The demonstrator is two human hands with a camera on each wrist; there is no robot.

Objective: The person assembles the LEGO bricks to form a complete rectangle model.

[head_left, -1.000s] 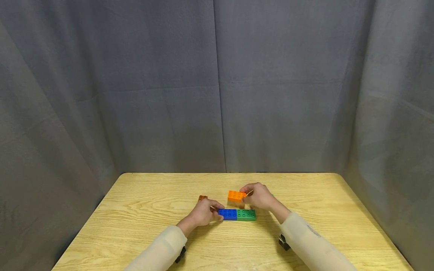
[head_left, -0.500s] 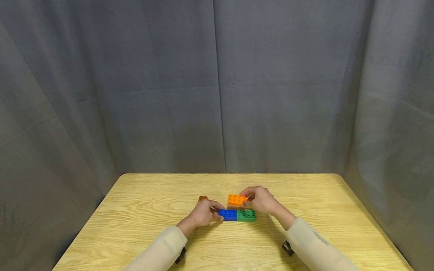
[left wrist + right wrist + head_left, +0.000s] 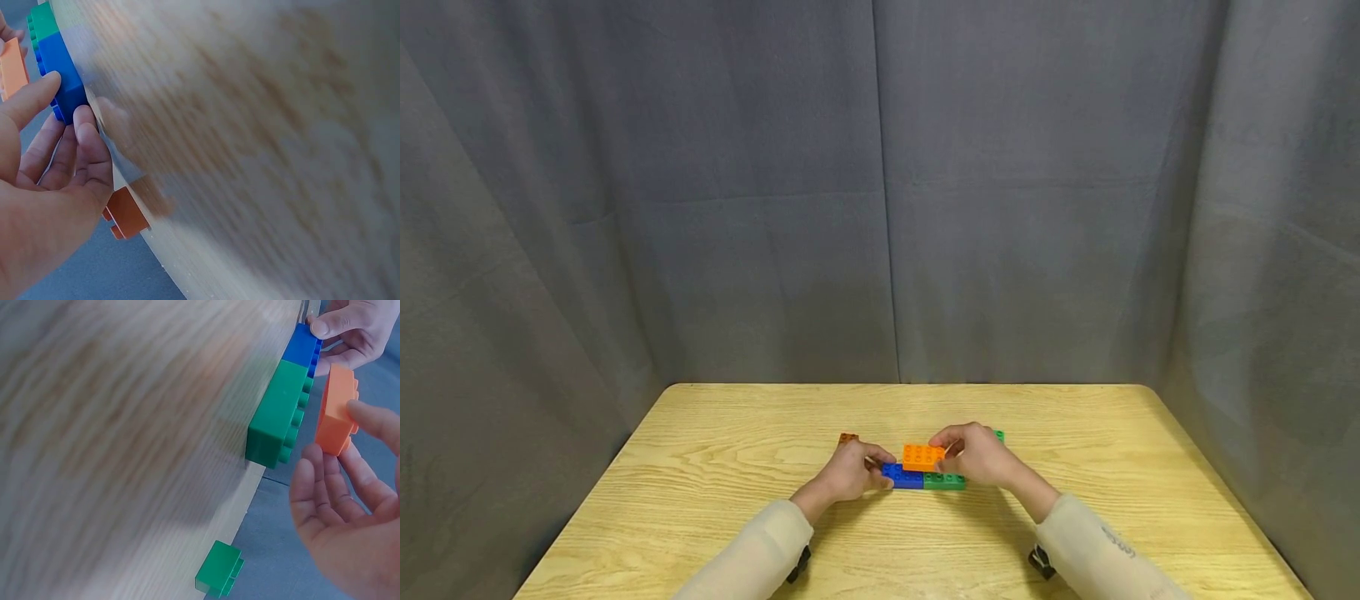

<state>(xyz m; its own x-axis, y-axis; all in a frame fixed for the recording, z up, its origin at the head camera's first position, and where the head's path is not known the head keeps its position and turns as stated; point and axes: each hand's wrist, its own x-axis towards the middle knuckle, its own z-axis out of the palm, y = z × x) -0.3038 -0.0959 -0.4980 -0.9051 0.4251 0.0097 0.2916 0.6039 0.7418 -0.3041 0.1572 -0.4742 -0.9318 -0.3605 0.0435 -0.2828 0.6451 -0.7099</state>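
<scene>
Thumb and fingers of my left hand (image 3: 850, 472) pinch the left end of a blue toy building brick (image 3: 902, 482) on the table. End to end with it, on its right, lies a green brick (image 3: 947, 483). My right hand (image 3: 979, 454) pinches an orange brick (image 3: 920, 457) by its right end. In the head view the orange brick overlaps the seam between blue and green. A gap shows in the right wrist view between the orange brick (image 3: 336, 409) and the studs of the green brick (image 3: 275, 419).
Behind my left hand is a brown-orange brick (image 3: 847, 437), partly hidden in the head view. A smaller green brick (image 3: 219, 569) lies beyond my right hand. The wooden table (image 3: 737, 417) ends at a grey curtain (image 3: 775, 208) at the back and sides.
My right hand has brought the orange brick toward me and down, from behind the blue and green bricks to over them. The left hand has stayed in place on the blue brick.
</scene>
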